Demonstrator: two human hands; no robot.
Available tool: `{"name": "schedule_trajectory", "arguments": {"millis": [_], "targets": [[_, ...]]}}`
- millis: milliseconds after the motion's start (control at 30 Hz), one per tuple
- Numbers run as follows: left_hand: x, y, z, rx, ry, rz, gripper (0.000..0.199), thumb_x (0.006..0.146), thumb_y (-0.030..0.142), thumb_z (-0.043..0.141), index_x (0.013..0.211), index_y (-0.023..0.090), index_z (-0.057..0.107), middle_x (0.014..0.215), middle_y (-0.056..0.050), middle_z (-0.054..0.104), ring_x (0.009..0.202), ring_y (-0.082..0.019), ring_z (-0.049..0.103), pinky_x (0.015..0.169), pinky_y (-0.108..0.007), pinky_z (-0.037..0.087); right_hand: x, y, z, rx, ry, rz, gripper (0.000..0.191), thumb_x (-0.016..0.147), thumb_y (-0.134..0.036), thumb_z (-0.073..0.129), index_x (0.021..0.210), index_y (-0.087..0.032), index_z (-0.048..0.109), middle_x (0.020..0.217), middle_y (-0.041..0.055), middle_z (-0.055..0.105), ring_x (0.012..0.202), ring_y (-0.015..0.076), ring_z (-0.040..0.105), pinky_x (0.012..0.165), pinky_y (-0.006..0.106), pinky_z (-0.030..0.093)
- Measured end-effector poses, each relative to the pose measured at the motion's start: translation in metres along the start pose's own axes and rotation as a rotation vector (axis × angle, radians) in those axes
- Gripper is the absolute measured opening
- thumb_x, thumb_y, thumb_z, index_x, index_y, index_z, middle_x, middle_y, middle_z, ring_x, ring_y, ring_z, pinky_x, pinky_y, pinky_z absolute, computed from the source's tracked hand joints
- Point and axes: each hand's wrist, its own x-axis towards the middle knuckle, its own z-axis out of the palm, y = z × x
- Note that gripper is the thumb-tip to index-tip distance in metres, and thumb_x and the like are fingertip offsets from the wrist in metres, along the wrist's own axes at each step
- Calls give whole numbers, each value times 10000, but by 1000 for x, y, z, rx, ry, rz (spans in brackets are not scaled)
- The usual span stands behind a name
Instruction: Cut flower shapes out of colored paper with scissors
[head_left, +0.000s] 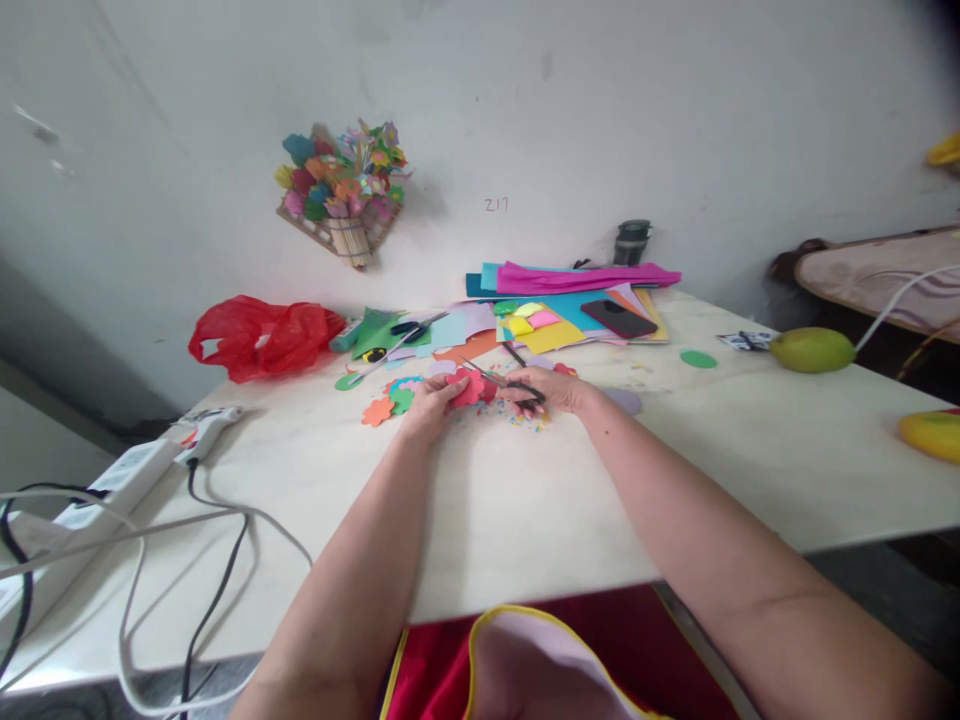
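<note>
My left hand (pixel 436 402) pinches a red paper flower (pixel 470 387) by its left side, a little above the table. In my right hand (pixel 551 388) is a pair of scissors (pixel 531 394) with dark handles, its blades pointing left across the red paper. Whether the blades are apart I cannot tell. Left of my left hand lie an orange paper flower (pixel 378 411) and a green paper flower (pixel 403 400). Tiny coloured paper scraps (pixel 517 415) are scattered beneath my hands. A lilac paper piece (pixel 624 401) lies to the right of my right wrist.
Behind my hands lie coloured sheets (pixel 577 335), a phone (pixel 619 318) and another pair of scissors (pixel 409 328). A red plastic bag (pixel 262 335) sits back left. Power strips (pixel 127 480) with cables line the left edge; a mango (pixel 812 350) rests at right.
</note>
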Motion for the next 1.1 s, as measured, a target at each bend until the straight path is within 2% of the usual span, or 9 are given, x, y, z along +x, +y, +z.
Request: {"name": "schedule_trajectory", "arguments": {"millis": [300, 533, 800, 1100], "targets": [[-2, 4, 2, 4, 20, -28, 267, 515, 255, 895, 576, 135, 664, 568, -39, 655, 510, -111, 593, 529, -220, 472, -5, -5, 0, -26, -35, 9, 340, 818, -410, 684, 644, -154, 544, 539, 2, 610, 393, 64, 489, 343, 173, 294], [-2, 5, 0, 12, 18, -10, 282, 472, 269, 897, 538, 148, 651, 539, -30, 641, 498, -121, 573, 498, -231, 448, -4, -3, 0, -29, -25, 35, 327, 811, -408, 691, 672, -166, 521, 520, -18, 587, 373, 54, 446, 332, 168, 269], [-1, 3, -1, 44, 9, -22, 271, 538, 276, 875, 551, 152, 635, 537, -27, 626, 493, -121, 562, 498, -239, 434, -2, -2, 2, -33, -22, 27, 329, 789, -395, 692, 641, -175, 497, 497, -26, 561, 369, 54, 434, 330, 170, 244], [1, 1, -3, 57, 7, -7, 289, 497, 307, 888, 538, 148, 650, 521, -36, 623, 469, -114, 539, 470, -236, 411, 0, 1, 1, -14, -20, 9, 274, 731, -363, 705, 645, -170, 531, 490, -27, 556, 356, 54, 413, 323, 181, 220]]}}
